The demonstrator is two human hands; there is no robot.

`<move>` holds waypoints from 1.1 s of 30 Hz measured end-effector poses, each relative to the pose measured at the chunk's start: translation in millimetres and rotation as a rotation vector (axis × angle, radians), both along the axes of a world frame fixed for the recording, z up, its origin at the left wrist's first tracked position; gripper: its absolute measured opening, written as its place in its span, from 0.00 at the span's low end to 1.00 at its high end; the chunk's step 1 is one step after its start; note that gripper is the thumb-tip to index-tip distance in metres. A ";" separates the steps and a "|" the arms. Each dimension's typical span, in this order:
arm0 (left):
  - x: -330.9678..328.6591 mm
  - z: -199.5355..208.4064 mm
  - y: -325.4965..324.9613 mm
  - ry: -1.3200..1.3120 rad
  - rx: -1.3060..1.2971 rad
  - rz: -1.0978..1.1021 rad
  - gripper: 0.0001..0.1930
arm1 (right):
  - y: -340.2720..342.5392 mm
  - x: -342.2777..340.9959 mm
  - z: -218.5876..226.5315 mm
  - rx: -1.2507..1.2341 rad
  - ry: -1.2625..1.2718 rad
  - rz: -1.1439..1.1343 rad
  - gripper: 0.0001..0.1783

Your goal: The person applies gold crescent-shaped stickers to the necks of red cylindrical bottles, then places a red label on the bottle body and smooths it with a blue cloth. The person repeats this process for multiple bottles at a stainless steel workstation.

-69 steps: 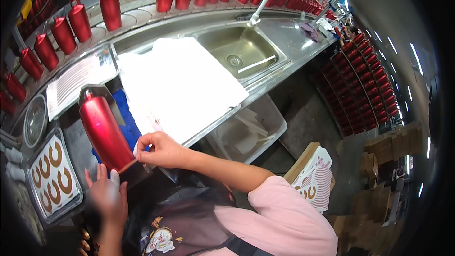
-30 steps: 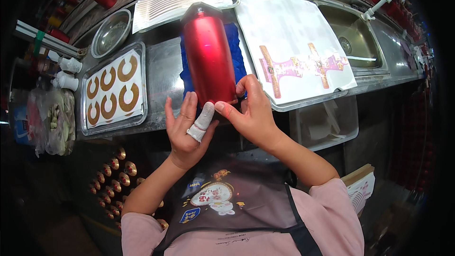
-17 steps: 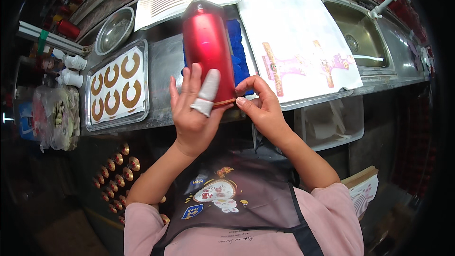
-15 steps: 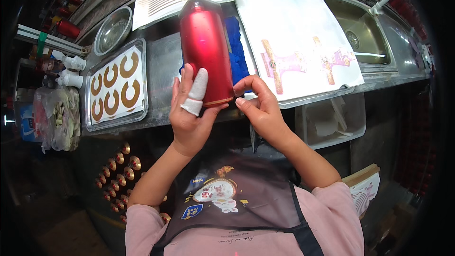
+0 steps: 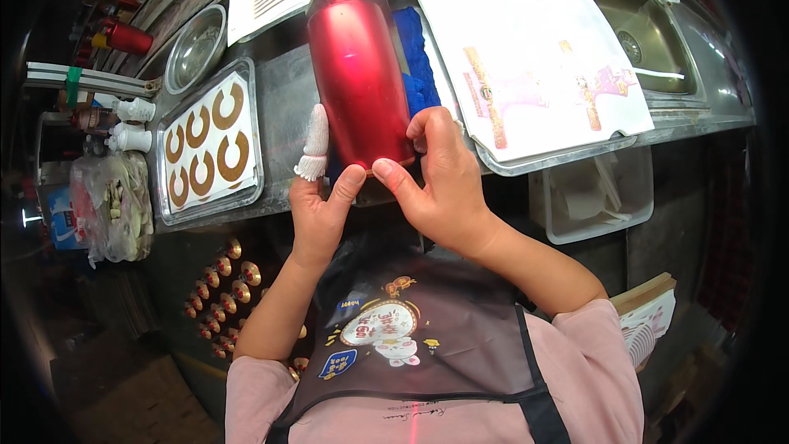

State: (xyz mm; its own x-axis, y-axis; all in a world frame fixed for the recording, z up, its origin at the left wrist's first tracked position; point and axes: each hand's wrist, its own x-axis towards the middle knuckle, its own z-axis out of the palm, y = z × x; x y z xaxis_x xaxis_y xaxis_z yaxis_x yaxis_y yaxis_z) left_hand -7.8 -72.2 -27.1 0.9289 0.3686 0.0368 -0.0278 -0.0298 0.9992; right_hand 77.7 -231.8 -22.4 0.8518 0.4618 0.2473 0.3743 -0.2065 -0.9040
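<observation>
A glossy red bottle [image 5: 360,82] lies between my hands, its neck away from me and its base toward me. My left hand [image 5: 316,210] grips the lower left side, thumb at the base edge; a white finger cot [image 5: 316,136] covers one finger, and the others are mostly hidden. My right hand [image 5: 444,185] closes on the lower right side, thumb on the base edge beside the left thumb, fingers curled against the bottle. Beyond the bottle's right side a blue cloth [image 5: 417,57] lies partly covered on the metal counter [image 5: 283,86].
To the left, a tray [image 5: 258,156] holds a sheet of gold C-shaped decals, behind it a metal bowl [image 5: 197,48]. On the right lies a white sheet [image 5: 526,16] with pink and gold decals, then a sink [image 5: 686,74]. A plastic bin [image 5: 641,197] sits below the counter edge.
My right hand has moved onto the bottle's lower right side, its thumb now on the base edge. My left hand's fingers have slid from the bottle's front to its left side.
</observation>
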 end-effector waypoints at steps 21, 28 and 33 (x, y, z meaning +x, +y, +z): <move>-36.3 -9.8 -0.4 -0.126 1.003 0.005 0.28 | -2.0 4.7 -7.7 0.099 0.074 0.052 0.21; -22.8 20.6 -8.8 -0.118 1.238 -0.006 0.23 | -8.9 5.9 -9.4 0.137 0.200 0.097 0.13; -0.2 36.4 -20.9 -0.209 1.428 0.004 0.15 | -16.2 11.6 -18.1 0.202 0.216 0.140 0.10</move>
State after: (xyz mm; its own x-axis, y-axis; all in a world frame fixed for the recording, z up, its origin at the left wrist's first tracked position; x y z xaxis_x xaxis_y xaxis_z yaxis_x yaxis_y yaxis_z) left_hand -8.0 -93.1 9.3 0.8597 -0.0964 0.5016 -0.1648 -0.9818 0.0938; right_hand 89.3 -248.1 -40.5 0.8264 0.5380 0.1662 0.1816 0.0248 -0.9831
